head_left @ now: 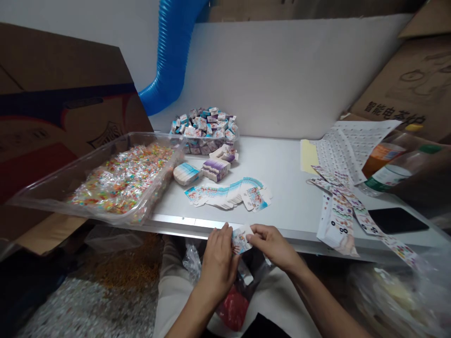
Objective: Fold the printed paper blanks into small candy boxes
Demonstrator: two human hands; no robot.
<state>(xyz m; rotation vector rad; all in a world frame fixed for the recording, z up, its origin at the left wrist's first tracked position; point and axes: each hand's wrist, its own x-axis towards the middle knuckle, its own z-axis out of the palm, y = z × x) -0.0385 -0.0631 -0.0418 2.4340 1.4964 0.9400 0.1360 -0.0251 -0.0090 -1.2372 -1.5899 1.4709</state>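
Note:
Over my lap, just in front of the table edge, a small printed card box [241, 239] is held between both hands. My left hand [220, 253] grips its left side, fingers together. The thumb and forefinger of my right hand [269, 241] pinch its right side. A curved row of overlapping flat card boxes [225, 191] lies on the table ahead. Behind it sit a blue-white stack [186, 173] and a purple-white stack [215, 169]. Below my hands, a red bag [233, 307] and clear plastic rest on my lap.
A clear tray [26, 199] of colourful wrapped pieces stands left. Behind the stacks is a container of small folded boxes [204, 126]. At right lie sticker sheets [338, 225], a black phone [398, 220] and bottles [391, 173]. A blue hose [172, 51] hangs behind; cardboard boxes flank the table.

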